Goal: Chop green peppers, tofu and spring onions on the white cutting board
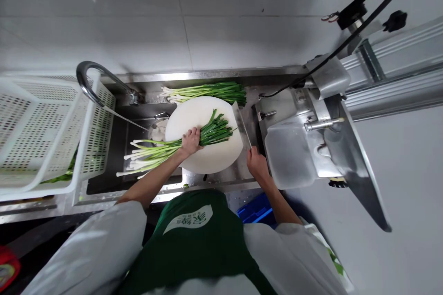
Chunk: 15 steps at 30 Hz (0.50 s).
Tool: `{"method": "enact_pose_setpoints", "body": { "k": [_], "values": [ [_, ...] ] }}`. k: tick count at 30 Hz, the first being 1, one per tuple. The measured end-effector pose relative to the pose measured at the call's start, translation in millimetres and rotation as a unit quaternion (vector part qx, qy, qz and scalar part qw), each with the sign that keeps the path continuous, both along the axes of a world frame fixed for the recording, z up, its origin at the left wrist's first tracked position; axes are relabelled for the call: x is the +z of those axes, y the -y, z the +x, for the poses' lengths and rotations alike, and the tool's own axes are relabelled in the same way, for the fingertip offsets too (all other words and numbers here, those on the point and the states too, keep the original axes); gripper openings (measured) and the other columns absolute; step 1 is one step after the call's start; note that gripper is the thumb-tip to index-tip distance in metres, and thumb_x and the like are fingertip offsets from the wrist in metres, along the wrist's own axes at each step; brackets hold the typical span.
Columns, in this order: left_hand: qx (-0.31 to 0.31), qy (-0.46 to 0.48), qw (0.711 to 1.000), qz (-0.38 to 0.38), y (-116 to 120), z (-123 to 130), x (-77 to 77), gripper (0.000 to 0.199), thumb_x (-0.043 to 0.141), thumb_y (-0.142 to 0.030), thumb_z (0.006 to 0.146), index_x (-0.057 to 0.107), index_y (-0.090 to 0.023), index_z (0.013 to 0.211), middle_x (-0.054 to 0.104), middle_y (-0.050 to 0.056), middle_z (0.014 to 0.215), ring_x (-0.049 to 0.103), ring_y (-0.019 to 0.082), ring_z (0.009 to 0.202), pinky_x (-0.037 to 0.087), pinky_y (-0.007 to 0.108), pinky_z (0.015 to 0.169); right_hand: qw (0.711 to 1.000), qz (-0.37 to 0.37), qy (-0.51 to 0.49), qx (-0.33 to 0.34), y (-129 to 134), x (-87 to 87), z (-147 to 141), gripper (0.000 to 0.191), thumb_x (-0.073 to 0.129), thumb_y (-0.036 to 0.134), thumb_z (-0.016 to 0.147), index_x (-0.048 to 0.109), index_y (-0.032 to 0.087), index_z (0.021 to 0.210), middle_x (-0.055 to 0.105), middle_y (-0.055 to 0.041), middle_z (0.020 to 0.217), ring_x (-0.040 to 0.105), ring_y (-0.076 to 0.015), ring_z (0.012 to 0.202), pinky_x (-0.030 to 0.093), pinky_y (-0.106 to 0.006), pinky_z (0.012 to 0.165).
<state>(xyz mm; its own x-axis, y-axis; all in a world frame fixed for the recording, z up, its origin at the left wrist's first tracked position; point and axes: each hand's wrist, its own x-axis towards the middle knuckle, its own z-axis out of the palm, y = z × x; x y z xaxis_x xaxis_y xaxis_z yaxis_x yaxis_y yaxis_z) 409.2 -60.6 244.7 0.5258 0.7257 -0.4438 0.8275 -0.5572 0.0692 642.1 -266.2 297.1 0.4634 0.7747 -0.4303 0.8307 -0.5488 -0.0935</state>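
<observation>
A bunch of green onions [216, 130] lies across a round white cutting board [221, 159], its white ends sticking out over the sink at left. My left hand [191, 141] is closed around the middle of the bunch and presses it on the board. In my right hand [256, 162] is the handle of a cleaver [241, 124]. Its broad blade stands at the board's right edge, just beyond the cut green tips. Behind the board lies a second pile of green onions [211, 91], partly hidden by it.
Water runs from a curved faucet [104, 80] into the sink [119, 122]. White perforated baskets [83, 147] stand at left, some greens inside. A metal slicing machine [290, 147] stands close at right, a black cable [360, 27] hanging above it. A blue crate [254, 207] sits below the counter.
</observation>
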Motion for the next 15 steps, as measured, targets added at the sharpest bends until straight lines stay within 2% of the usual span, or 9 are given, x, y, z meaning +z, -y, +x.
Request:
{"method": "enact_pose_setpoints", "body": {
  "k": [3,6,11,15],
  "values": [
    [-0.001,0.003,1.000,0.005,1,0,0.3,0.074,0.081,-0.043,0.084,0.048,-0.018,0.146,0.052,0.018,0.146,0.048,0.035,0.132,0.049,0.047,0.105,1.000,-0.017,-0.004,0.026,-1,5.8,-9,0.036,0.029,0.032,0.114,0.056,0.013,0.128,0.077,-0.0160,0.100,0.076,-0.0258,0.088,0.047,-0.029,0.076],
    [-0.003,0.005,1.000,0.011,2,0,0.3,0.071,0.081,-0.042,0.085,0.050,-0.018,0.143,0.053,0.018,0.144,0.050,0.034,0.129,0.050,0.046,0.103,0.998,-0.039,-0.014,0.036,-9,1.3,-15,0.038,0.028,0.030,0.114,0.056,0.012,0.132,0.077,-0.0187,0.102,0.076,-0.0286,0.093,0.050,-0.032,0.081],
    [-0.014,0.016,1.000,0.020,3,-1,-0.5,0.069,0.081,-0.041,0.086,0.050,-0.017,0.142,0.054,0.019,0.142,0.051,0.034,0.127,0.051,0.044,0.102,0.999,-0.038,-0.031,0.012,-41,-9.6,-11,0.039,0.028,0.026,0.113,0.056,0.007,0.135,0.077,-0.0224,0.106,0.076,-0.0290,0.100,0.051,-0.033,0.088],
    [-0.003,0.004,1.000,0.024,4,-1,0.2,0.071,0.081,-0.041,0.086,0.049,-0.017,0.144,0.053,0.020,0.141,0.051,0.035,0.128,0.050,0.043,0.102,0.999,-0.023,-0.038,0.014,-57,3.5,-2,0.036,0.032,0.028,0.114,0.056,0.010,0.134,0.076,-0.0215,0.111,0.076,-0.0278,0.102,0.050,-0.032,0.088]
  ]
}}
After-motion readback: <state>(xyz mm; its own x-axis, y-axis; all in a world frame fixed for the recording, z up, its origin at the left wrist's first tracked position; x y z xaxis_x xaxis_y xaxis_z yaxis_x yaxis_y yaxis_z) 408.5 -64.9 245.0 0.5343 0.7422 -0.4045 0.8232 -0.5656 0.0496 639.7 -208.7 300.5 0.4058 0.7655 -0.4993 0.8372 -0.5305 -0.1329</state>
